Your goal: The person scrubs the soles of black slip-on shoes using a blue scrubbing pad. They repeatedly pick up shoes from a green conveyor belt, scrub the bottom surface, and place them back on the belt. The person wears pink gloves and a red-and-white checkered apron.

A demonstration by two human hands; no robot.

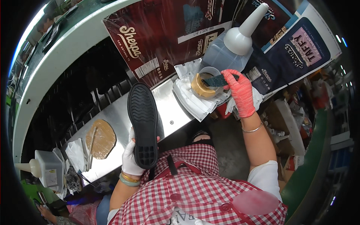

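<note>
A black shoe sole (pixel 143 123) stands almost upright in front of me, its ridged tread facing the camera. My left hand (pixel 132 159), in a white glove, grips it near the heel with the fingertips showing at its right edge. My right hand (pixel 240 93), in a coral-red glove, pinches a flat dark green handle (pixel 217 80). The handle's lower end dips into a small clear cup with a yellowish, crusted rim (pixel 197 89), so its tip is hidden. This cup rests on white paper packets (pixel 190 107) at the bench's far right.
Behind the cup stands a translucent bottle (pixel 228 47) with a long white nozzle. Dark red cartons (pixel 157 33) line the back of the metal bench (pixel 170 123). At left lie a brown wrapped pad (pixel 106 138) with a thin stick on it, and another nozzled bottle (pixel 50 170).
</note>
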